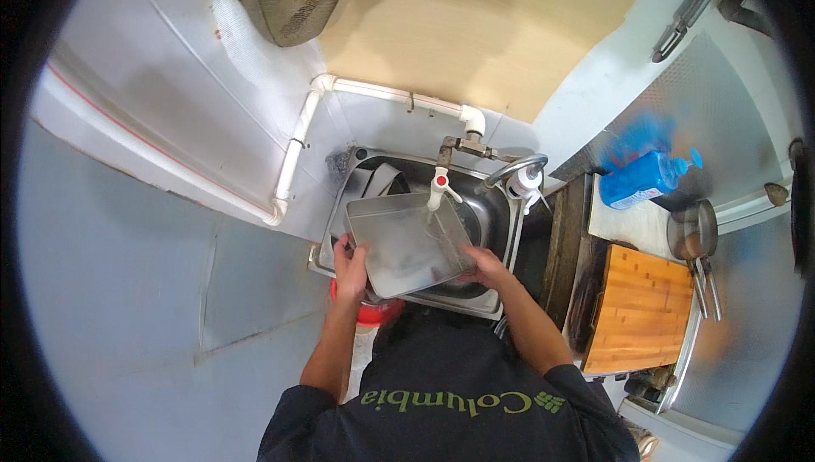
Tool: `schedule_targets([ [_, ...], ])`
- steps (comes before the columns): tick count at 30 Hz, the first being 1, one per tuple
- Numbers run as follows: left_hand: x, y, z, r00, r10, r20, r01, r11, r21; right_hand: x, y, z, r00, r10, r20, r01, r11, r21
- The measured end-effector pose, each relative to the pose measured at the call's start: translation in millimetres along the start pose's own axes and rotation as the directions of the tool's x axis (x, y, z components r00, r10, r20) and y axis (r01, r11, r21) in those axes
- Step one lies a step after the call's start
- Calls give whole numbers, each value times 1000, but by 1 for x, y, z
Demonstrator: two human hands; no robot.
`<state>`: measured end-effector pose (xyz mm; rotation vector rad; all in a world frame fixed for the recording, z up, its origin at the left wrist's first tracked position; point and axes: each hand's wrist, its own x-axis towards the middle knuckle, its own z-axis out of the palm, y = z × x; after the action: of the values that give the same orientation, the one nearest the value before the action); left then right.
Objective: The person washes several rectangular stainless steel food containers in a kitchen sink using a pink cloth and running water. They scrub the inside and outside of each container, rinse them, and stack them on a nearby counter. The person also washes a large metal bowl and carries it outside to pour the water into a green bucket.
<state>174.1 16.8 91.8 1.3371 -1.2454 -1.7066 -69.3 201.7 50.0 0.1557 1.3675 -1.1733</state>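
Observation:
Between my two hands a rectangular metal pan [401, 245] is held tilted over a stainless steel sink [500, 226]. My left hand [350, 268] grips its left side, thumb on the rim. On the right side, my right hand [487, 268] holds the pan's lower corner, some fingers hidden beneath it. A white plastic tap [439, 188] with a red dot stands right above the pan, and water appears to run from it into the pan. Behind the pan, a metal item [385, 180] lies in the sink, partly covered.
A curved metal faucet [519, 166] rises at the sink's right rear. A blue pump bottle [640, 180], small pans [693, 233] and a wooden cutting board [640, 309] stand to the right. Below the sink's left front sits a red basin [380, 314]. A mesh strainer [290, 3] hangs above; white pipes [395, 91] line the wall.

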Motion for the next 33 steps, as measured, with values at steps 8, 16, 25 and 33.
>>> schedule_targets([
  [8,39,-121,11,721,-566,399,396,810,433,2,42,-83,889,-409,-207,211,766,-607],
  [16,77,-211,86,886,-428,176,293,813,504,-71,65,-45,583,-774,-247,213,439,-873],
  [25,93,-44,80,792,130,597,-450,785,426,22,114,-53,902,-300,-309,251,949,-190],
  [33,21,38,59,610,230,758,-776,365,514,21,55,-60,981,149,-122,-109,952,286],
])
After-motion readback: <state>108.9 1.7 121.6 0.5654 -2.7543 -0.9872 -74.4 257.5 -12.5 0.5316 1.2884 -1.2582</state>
